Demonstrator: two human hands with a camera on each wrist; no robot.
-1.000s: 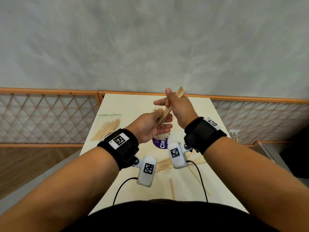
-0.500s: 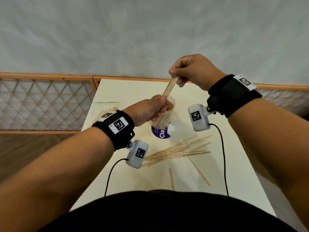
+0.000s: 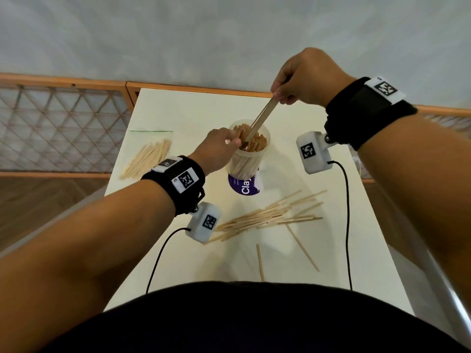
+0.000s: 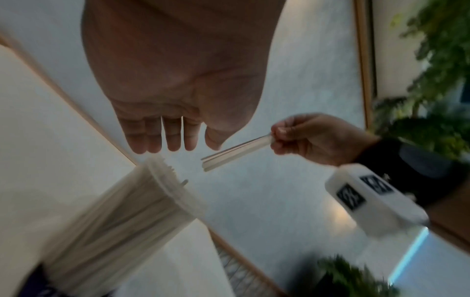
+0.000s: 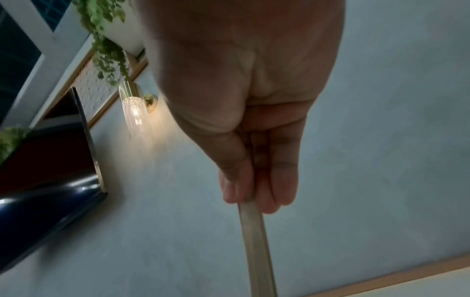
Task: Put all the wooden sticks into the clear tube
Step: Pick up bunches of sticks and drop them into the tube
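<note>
Head view: right hand (image 3: 304, 77) pinches sticks (image 3: 262, 117) above tube (image 3: 248, 159)

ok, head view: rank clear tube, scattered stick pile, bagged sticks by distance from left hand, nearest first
1. clear tube: at the left hand's fingertips, just right.
2. bagged sticks: table's left side.
3. scattered stick pile: nearer the person, to the right.

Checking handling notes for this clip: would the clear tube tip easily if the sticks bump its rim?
Probably somewhat. The tube is tall and narrow, so a sideways knock could tip it. The packed sticks inside likely add steadying weight. The left hand sits open beside the rim, seemingly ready to brace it.
</note>
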